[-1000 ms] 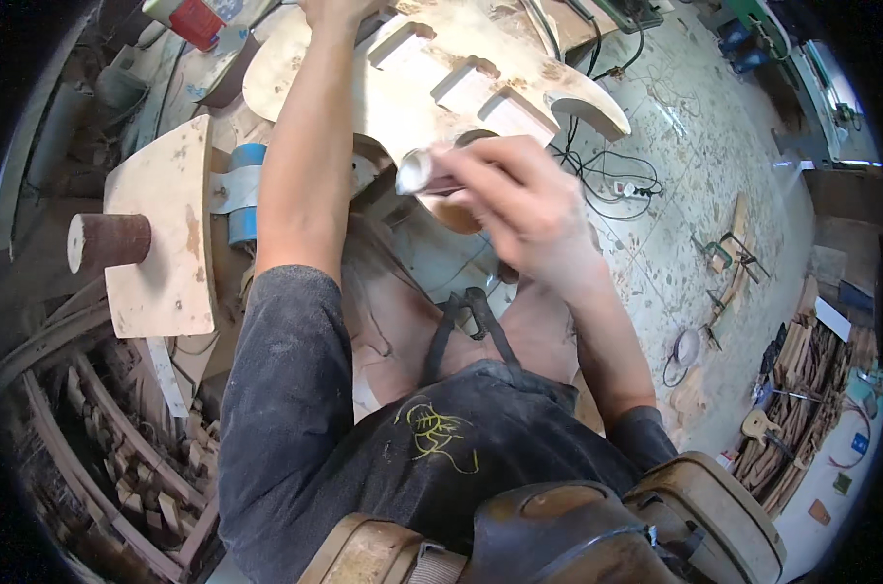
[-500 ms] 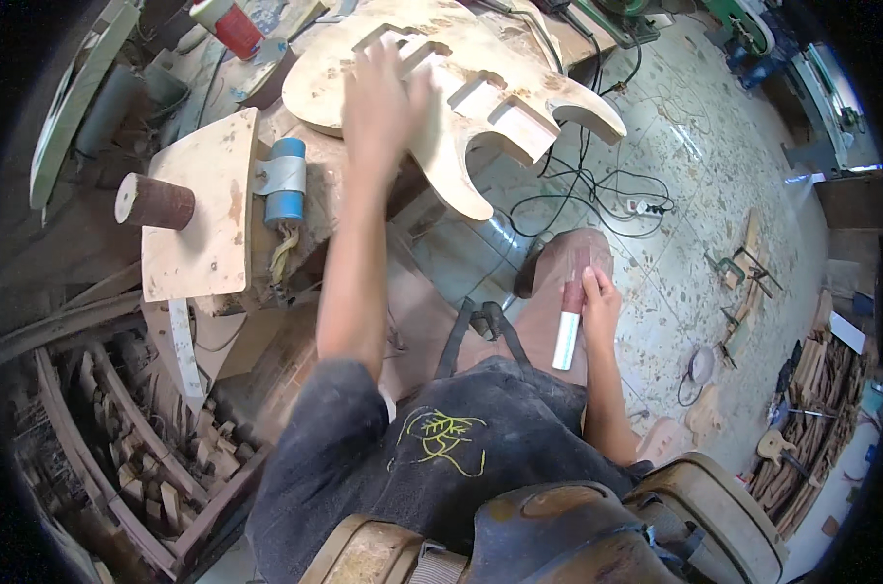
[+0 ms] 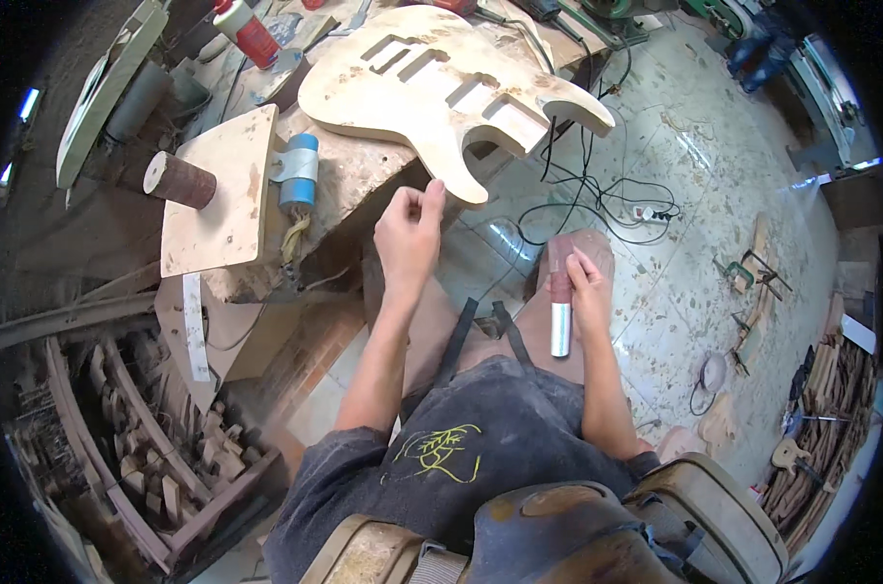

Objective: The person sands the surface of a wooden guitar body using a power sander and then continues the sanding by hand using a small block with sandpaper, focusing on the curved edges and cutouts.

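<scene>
A pale wooden electric guitar body (image 3: pixel 403 102) with cut-out pockets lies on the bench, its horns pointing toward me and to the right. My left hand (image 3: pixel 409 234) is just short of the nearer horn, fingers curled in and thumb close to its edge. Nothing shows in that hand, and I cannot tell whether it touches the wood. Over my right thigh, my right hand (image 3: pixel 586 282) grips a slim tube wrapped in reddish-brown sandpaper (image 3: pixel 560 285), its silvery lower end bare.
Left of the guitar body, a wooden board (image 3: pixel 218 229) carries a sandpaper-wrapped cylinder (image 3: pixel 181 182) and a blue roll (image 3: pixel 298 175). A red-and-white bottle (image 3: pixel 247 34) stands behind. Black cables (image 3: pixel 588 185) trail over the floor. Wood offcuts fill a rack (image 3: pixel 159 467) at lower left.
My left hand has drawn back from the guitar body's top toward me, its fingers now curled. My right hand, with the sanding tube, has shifted slightly left and up.
</scene>
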A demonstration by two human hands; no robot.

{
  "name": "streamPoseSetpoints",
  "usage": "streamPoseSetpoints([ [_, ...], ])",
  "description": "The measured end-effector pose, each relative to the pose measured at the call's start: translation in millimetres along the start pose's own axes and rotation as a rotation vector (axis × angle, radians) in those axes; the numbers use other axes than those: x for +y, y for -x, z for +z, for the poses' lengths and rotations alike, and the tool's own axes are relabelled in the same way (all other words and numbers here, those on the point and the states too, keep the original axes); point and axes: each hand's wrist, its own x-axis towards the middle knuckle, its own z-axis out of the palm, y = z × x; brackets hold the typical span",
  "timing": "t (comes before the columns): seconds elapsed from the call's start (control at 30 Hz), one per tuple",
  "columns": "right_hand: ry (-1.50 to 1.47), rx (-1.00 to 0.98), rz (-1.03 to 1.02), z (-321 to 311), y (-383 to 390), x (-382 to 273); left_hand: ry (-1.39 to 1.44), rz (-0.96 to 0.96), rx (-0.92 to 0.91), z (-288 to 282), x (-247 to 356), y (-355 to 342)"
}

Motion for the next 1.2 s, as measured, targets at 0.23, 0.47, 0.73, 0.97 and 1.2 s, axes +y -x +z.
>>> streamPoseSetpoints([
  [0.23,0.225,-0.035,-0.328,53,-14,-55,0.644,-0.421,-0.316,35,23,-22],
  [0.47,0.199,-0.125,-0.278,81,-28,-83,0.593,-0.284,-0.409,29,10,-25],
  [0.73,0.577,-0.400,-0.932,147,-58,-110,0.890,-0.227,-0.545,20,-3,-23],
  [0.97,0.765,-0.350,-0.964,116,-55,-93,0.785,-0.261,-0.571,15,-1,-23],
  [1.2,0.684,-0.416,-1.011,163,-69,-113,0.879,-0.251,-0.588,14,-3,-26],
])
